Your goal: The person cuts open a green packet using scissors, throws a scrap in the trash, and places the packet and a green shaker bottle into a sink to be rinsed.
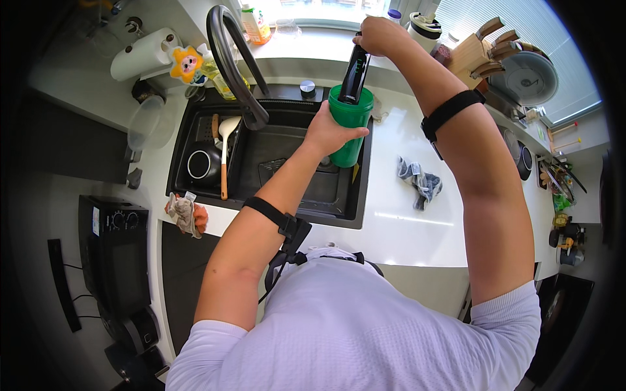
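Note:
My left hand (328, 131) is wrapped around a green plastic cup (346, 152), which it holds over the right part of the black sink (293, 215). Above the cup, my right hand (384, 36) grips the upper end of a black handheld device (354, 76) with a glossy body and small green marks. The device points down, its lower end at the cup's open mouth; whether it reaches far inside is hidden by the cup's wall.
A dark faucet (234, 73) arches left of the cup. A white spoon (225, 156) and a black bowl (203, 163) lie in the sink's left side. A crumpled cloth (420, 183) is on the right counter, another cloth (187, 214) at the front left. A knife block (464, 58) stands back right.

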Action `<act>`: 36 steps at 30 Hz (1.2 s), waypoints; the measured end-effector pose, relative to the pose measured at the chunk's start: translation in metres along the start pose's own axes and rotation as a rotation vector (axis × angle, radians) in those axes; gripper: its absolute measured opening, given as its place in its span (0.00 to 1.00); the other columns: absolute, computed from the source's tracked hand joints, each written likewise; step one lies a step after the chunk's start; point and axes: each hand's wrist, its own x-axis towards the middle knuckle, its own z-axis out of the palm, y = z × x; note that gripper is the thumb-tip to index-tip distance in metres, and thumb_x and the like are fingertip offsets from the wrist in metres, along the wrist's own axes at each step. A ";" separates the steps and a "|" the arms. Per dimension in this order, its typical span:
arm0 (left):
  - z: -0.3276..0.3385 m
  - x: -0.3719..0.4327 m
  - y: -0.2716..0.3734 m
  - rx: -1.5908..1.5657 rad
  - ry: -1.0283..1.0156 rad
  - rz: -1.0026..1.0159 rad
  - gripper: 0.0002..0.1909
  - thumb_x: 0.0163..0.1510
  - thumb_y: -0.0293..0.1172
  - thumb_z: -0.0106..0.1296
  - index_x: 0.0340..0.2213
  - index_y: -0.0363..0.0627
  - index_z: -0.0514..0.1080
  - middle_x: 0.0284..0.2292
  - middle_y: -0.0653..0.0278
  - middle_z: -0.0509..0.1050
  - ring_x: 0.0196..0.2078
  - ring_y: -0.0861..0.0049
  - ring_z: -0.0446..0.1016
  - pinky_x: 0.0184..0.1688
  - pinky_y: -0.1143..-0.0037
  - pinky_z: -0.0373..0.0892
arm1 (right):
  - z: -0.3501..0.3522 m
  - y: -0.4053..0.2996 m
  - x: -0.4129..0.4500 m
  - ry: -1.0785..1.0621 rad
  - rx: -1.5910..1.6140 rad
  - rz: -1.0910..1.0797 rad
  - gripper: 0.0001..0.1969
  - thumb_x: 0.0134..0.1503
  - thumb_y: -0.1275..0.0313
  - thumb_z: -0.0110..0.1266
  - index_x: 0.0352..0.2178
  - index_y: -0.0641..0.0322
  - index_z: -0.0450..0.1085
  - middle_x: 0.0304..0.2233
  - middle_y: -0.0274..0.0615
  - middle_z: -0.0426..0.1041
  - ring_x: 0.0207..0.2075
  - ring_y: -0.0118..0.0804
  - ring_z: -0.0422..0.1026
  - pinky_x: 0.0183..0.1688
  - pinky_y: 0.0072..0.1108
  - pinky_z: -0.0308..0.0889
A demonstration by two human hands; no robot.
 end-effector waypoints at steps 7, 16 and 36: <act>0.000 0.002 -0.008 0.009 0.026 0.034 0.43 0.33 0.41 0.76 0.48 0.38 0.65 0.44 0.55 0.76 0.46 0.66 0.76 0.51 0.69 0.71 | -0.004 -0.003 0.006 -0.049 -0.027 -0.015 0.20 0.56 0.56 0.57 0.34 0.65 0.78 0.38 0.53 0.78 0.41 0.54 0.77 0.43 0.38 0.72; 0.000 0.003 -0.006 0.040 0.037 0.025 0.42 0.33 0.42 0.76 0.48 0.38 0.65 0.44 0.54 0.76 0.47 0.64 0.76 0.51 0.69 0.71 | -0.002 -0.001 0.008 -0.037 -0.016 -0.017 0.20 0.55 0.56 0.58 0.34 0.66 0.77 0.38 0.52 0.78 0.41 0.54 0.77 0.44 0.39 0.71; -0.001 0.000 -0.008 0.067 0.027 -0.002 0.42 0.33 0.41 0.76 0.47 0.39 0.65 0.44 0.54 0.76 0.48 0.63 0.75 0.52 0.69 0.70 | -0.004 -0.003 0.010 -0.074 -0.042 0.008 0.18 0.54 0.59 0.61 0.39 0.62 0.77 0.41 0.48 0.79 0.44 0.51 0.77 0.44 0.37 0.73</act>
